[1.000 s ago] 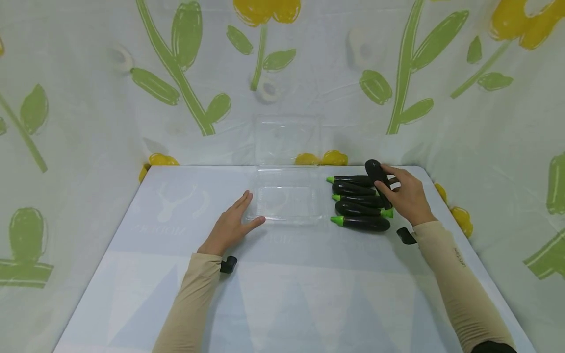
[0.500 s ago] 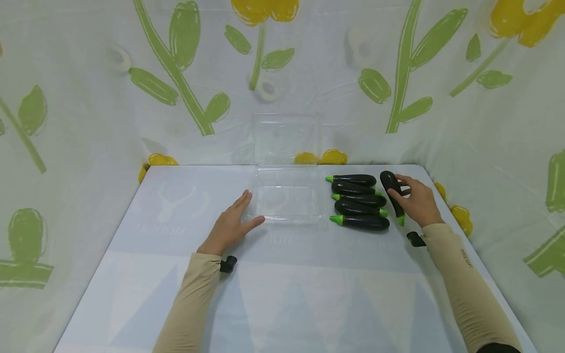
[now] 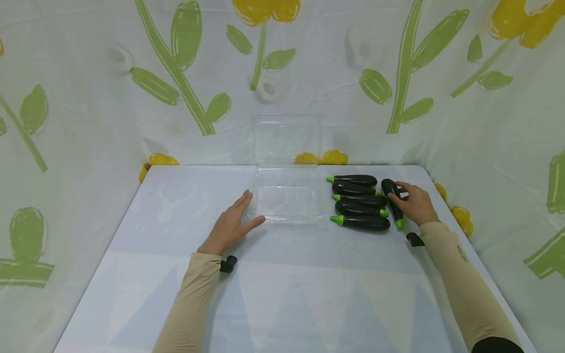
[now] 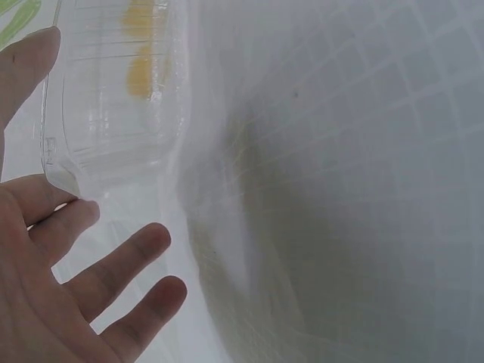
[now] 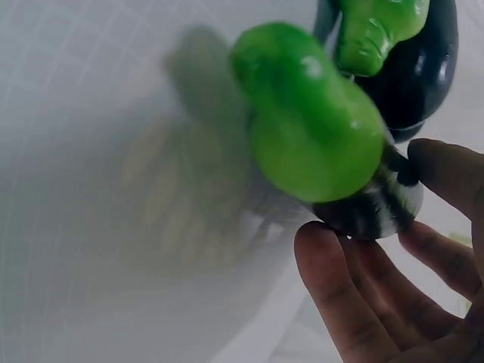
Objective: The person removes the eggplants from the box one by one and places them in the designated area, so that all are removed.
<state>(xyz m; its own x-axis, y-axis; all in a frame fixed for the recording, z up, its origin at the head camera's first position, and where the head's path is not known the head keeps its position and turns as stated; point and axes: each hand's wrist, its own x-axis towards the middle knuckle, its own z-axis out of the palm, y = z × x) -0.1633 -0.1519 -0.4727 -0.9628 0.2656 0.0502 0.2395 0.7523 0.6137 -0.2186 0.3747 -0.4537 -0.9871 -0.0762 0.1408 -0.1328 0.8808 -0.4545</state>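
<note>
My right hand (image 3: 417, 203) holds a dark purple eggplant (image 3: 395, 211) between thumb and fingers, just right of a row of eggplants. Its green stem end (image 5: 314, 128) faces the camera in the right wrist view. Several more eggplants (image 3: 359, 206) lie side by side, stems pointing in differing directions. A clear plastic clamshell box (image 3: 289, 217) stands left of the row, its lid (image 3: 287, 139) raised at the back. My left hand (image 3: 227, 228) is spread at the box's front left corner. The left wrist view shows its thumb and forefinger at the rim, other fingers straight.
The white table (image 3: 273, 289) has pale blue triangles. Behind it and along both sides hangs a white curtain (image 3: 326, 98) printed with yellow flowers and green leaves. The table's right edge lies just beyond my right hand.
My right hand has carried the eggplant from over the row to its right side, then a little lower and toward me. The left hand and the box have stayed in place.
</note>
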